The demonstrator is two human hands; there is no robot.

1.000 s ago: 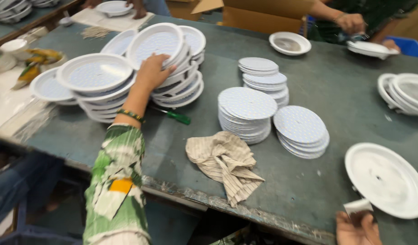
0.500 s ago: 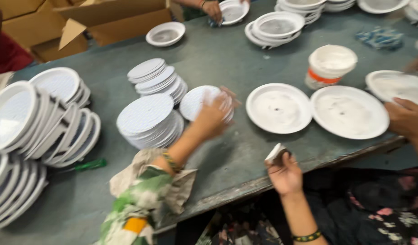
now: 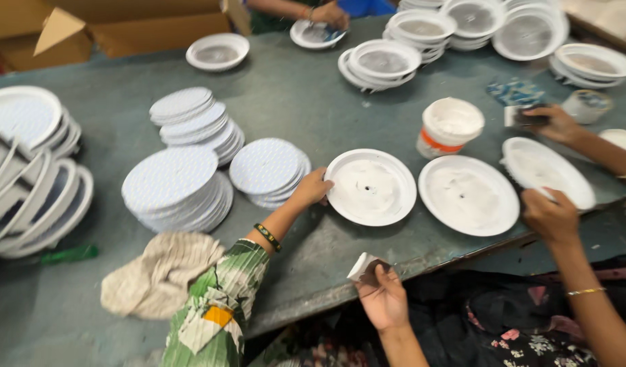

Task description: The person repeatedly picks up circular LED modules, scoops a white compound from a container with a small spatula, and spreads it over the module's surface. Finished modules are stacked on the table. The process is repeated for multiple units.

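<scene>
My left hand (image 3: 314,188), in a green patterned sleeve with a dark wristband, reaches across the grey table (image 3: 299,88). Its fingers grip the left rim of a shallow white round dish (image 3: 374,189). Just left of that hand is a stack of flat white perforated discs (image 3: 267,170). My right hand (image 3: 386,301) hovers at the table's near edge. It is closed on a small white block with a brown underside (image 3: 362,266).
More disc stacks (image 3: 177,187) and leaning white housings (image 3: 34,190) fill the left. A beige cloth (image 3: 160,272) lies near me. A second dish (image 3: 469,196) and a white tub (image 3: 450,126) sit to the right. There another person's hands (image 3: 551,216) work on a dish (image 3: 547,171).
The view has swung right. My left hand left the disc stack and moved right onto the white dish's rim. My right hand still holds the small block.
</scene>
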